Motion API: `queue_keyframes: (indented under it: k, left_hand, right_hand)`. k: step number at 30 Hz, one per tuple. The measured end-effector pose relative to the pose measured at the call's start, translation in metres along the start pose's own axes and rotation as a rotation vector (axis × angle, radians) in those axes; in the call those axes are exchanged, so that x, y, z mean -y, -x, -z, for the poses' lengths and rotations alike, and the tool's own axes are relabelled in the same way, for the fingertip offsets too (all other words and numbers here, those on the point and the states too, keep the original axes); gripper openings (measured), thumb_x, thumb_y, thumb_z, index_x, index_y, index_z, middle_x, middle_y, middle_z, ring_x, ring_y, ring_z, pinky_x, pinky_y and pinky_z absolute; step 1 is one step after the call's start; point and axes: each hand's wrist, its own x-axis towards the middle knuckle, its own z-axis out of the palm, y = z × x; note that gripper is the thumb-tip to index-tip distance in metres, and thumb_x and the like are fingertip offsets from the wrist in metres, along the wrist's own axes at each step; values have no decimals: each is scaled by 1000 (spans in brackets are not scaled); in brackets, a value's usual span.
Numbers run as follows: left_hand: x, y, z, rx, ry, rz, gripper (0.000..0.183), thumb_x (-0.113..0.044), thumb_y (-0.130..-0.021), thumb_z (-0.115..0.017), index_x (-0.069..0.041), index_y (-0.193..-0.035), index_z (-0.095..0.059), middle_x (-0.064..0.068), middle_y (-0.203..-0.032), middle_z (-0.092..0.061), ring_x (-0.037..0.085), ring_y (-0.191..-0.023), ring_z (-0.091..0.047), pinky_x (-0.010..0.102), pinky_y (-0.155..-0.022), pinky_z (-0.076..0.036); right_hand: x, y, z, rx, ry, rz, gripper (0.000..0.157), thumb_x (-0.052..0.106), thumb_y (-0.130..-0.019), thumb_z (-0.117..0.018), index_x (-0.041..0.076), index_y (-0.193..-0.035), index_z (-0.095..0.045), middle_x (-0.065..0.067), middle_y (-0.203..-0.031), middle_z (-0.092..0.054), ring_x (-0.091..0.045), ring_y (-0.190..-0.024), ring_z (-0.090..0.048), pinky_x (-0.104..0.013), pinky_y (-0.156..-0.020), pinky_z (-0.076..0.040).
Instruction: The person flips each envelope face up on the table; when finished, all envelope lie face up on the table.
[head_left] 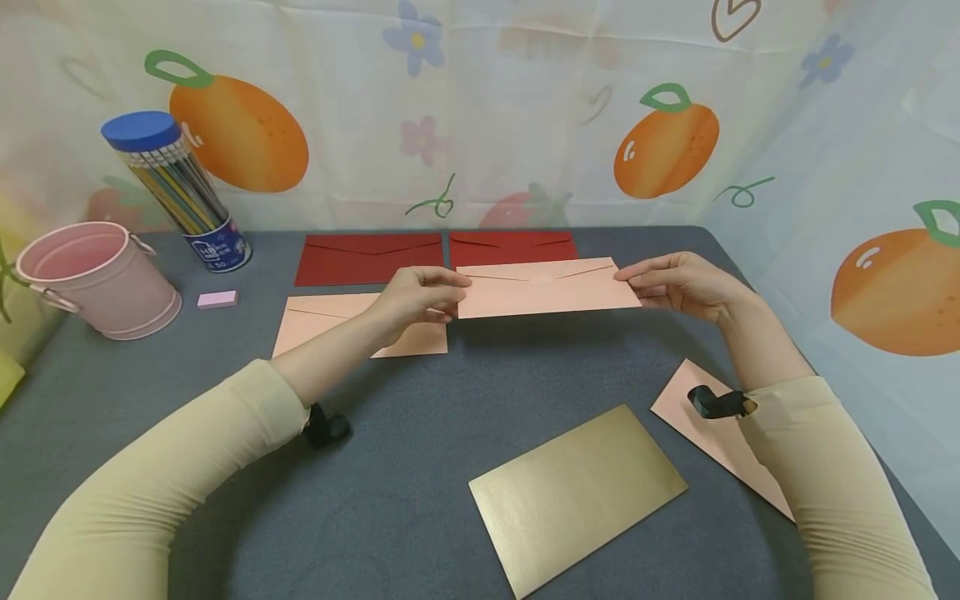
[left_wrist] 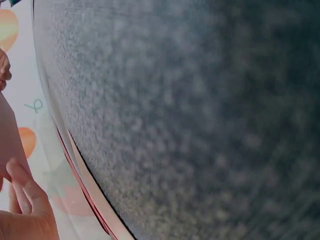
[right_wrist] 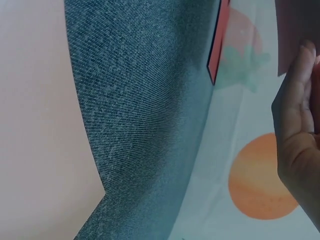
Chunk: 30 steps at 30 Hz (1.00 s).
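Observation:
A pale pink envelope (head_left: 547, 290) is held just above the table, its flap side showing. My left hand (head_left: 420, 302) pinches its left end, and my right hand (head_left: 678, 283) pinches the right end. Another pink envelope (head_left: 412, 340) lies flat under my left forearm, partly covered by it. Behind are two red envelopes, one at the left (head_left: 367, 258) and one at the right (head_left: 517, 247), the latter partly hidden by the raised envelope. In the right wrist view, the right hand (right_wrist: 298, 110) has its thumb against the raised envelope's edge.
A gold envelope (head_left: 577, 500) lies slanted at the front. One more pink envelope (head_left: 720, 425) rests partly beneath the right forearm. On the left stand a pink bucket (head_left: 112, 283) and a tub of pencils (head_left: 180, 192), with a pink eraser (head_left: 217, 300) nearby. A patterned curtain (head_left: 480, 108) borders the table.

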Motion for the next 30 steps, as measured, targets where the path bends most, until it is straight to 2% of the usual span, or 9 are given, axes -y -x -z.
queue_keyframes:
  k: [3,6,12,16,20,25,30]
  left_hand:
    - [2,0,-2,1,-69,-22,43,-10,-90,-68,-10,-132,-57,-6,-82,-66,9,-72,-65,28,-73,-59]
    - [4,-1,-4,-1,-118,-34,60,-9,-90,-69,-14,-144,-45,-4,-83,-67,10,-71,-65,29,-71,-60]
    - [8,-4,-7,27,-159,-26,80,-7,-89,-71,-8,-155,-25,0,-82,-68,9,-63,-65,27,-69,-61]
    - [9,-5,-10,39,-170,19,85,-4,-87,-71,-8,-156,-22,3,-85,-65,9,-63,-65,28,-68,-61]
    - [10,-5,-12,40,-223,54,87,-3,-86,-72,-8,-156,-21,9,-94,-64,8,-66,-66,30,-68,-62]
    - [9,-7,-11,29,-297,56,86,-4,-86,-73,-6,-156,-23,14,-100,-65,7,-65,-67,29,-71,-62]
    - [10,-11,-9,17,-351,55,84,-5,-85,-74,-3,-154,-26,9,-93,-60,7,-66,-65,26,-72,-61]
  right_hand:
    - [-1,-1,-2,-23,51,-15,23,3,-97,-57,14,-109,-75,9,-104,-72,-4,-87,-70,-22,-82,-59]
    - [-1,-3,-4,-52,121,-39,24,4,-96,-60,9,-118,-67,9,-109,-68,-4,-90,-68,-22,-84,-58]
    - [0,-7,-7,-96,250,-72,48,7,-95,-62,-1,-138,-44,7,-100,-67,-7,-87,-67,-23,-83,-59]
    - [0,-10,-10,-108,299,-90,60,6,-94,-63,2,-145,-31,3,-91,-67,-10,-83,-69,-26,-79,-60]
    - [-2,-14,-13,-83,335,-116,71,4,-94,-63,7,-153,-24,0,-91,-67,-12,-82,-70,-29,-79,-61]
    - [-3,-19,-17,-25,356,-140,74,3,-94,-62,5,-155,-21,-2,-92,-67,-12,-82,-70,-29,-77,-61]
    - [-6,-25,-20,-13,355,-175,74,2,-94,-61,3,-155,-20,-3,-90,-69,-12,-80,-70,-28,-74,-61]
